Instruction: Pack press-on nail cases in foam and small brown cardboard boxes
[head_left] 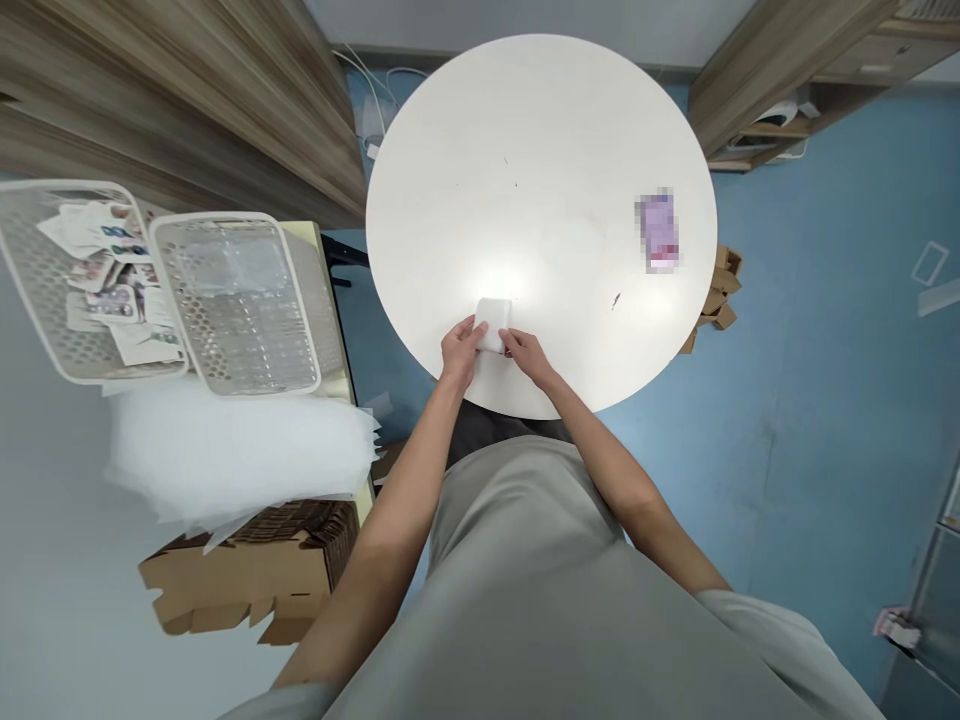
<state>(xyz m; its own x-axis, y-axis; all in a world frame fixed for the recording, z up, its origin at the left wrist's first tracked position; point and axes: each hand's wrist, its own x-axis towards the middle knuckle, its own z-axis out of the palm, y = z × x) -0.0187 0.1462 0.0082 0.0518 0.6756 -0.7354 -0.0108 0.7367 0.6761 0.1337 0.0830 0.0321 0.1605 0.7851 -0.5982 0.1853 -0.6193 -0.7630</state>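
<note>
A small white soft packet (493,318) lies near the front edge of the round white table (540,180). My left hand (459,350) grips its left side, fingers curled over it. My right hand (525,352) pinches its right lower corner. Both hands are closed on the packet, which rests on or just above the tabletop.
A blurred purple card (660,230) lies at the table's right. To my left stand two white perforated baskets, one with printed cards (90,280), one with clear plastic pieces (240,300). Below them lie a pile of white foam bags (232,450) and flat cardboard boxes (247,580).
</note>
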